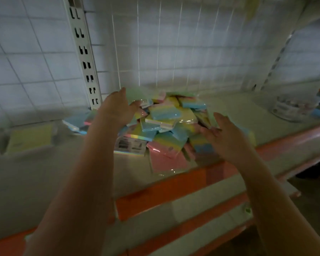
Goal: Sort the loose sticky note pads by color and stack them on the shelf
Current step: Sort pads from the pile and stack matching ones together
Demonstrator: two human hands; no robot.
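Centrally, a loose heap of wrapped sticky note pads (166, 124) in pastel blue, yellow and pink is seen on the white shelf (235, 115). The left hand (116, 109) is spread flat against the heap's left side; the right hand (227, 139) is held open at its right edge, fingers straight. A clear jar (292, 108) stands well apart on the right.

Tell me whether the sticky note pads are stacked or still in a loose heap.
Loose heap: the sticky note pads lie tilted and overlapping on the shelf, colors mixed, no sorted stack among them.
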